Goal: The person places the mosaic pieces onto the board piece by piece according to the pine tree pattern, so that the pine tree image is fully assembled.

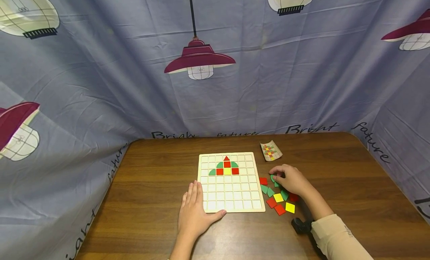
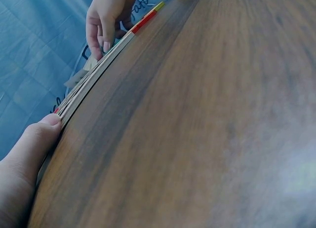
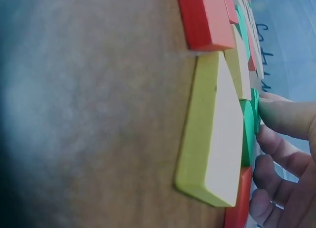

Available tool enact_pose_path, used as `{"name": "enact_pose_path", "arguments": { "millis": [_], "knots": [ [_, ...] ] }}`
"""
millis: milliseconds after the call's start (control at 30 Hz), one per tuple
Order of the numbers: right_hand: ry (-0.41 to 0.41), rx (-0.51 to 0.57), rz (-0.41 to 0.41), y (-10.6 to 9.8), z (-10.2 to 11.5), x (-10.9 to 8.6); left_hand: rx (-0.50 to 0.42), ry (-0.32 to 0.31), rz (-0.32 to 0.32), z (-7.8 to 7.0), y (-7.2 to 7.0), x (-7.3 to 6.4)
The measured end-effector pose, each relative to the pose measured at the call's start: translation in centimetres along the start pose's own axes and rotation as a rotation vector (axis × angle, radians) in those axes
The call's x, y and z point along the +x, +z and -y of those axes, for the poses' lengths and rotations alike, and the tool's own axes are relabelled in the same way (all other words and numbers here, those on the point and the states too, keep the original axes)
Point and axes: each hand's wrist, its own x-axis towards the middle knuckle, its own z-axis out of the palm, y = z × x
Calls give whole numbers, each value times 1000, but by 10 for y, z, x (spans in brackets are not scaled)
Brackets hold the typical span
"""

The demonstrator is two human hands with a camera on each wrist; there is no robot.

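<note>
My left hand (image 1: 194,215) lies with straight fingers along the left edge of a pale gridded board (image 1: 221,196), its thumb at the near edge. Near the top of the board sit a red triangle (image 1: 226,158), green quarter-circles (image 1: 212,172), red squares (image 1: 235,171) and a yellow square (image 1: 227,171). Right of the board, my right hand (image 1: 291,179) has its fingers curled and pinches a green quarter-circle piece (image 1: 272,178) between thumb and finger. In the right wrist view, the thumb (image 3: 286,118) meets this green piece (image 3: 255,109); part of it is hidden.
Loose red (image 1: 280,209), yellow (image 1: 290,207) and green pieces (image 1: 270,192) lie in a scattered group under and before my right hand. A small pattern card (image 1: 271,151) with curled edges lies beyond the board. A printed curtain (image 1: 215,103) hangs behind the wooden table (image 1: 151,185).
</note>
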Motion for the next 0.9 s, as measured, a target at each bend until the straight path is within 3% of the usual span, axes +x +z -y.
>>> {"name": "enact_pose_path", "arguments": {
  "millis": [133, 333, 533, 667, 900],
  "knots": [
    [20, 1, -2, -1, 0, -1, 6, 3, 1, 0, -1, 0],
    [113, -2, -3, -3, 0, -3, -3, -8, 18, -1, -2, 0],
    [186, -92, -17, -2, -1, -5, 2, -9, 31, -1, -3, 0],
    [152, -107, -5, -2, -3, -3, 0, -8, 28, -1, -3, 0],
    [9, -80, 5, -1, -8, 0, 3, -5, 20, -1, -3, -1]
  ]
}}
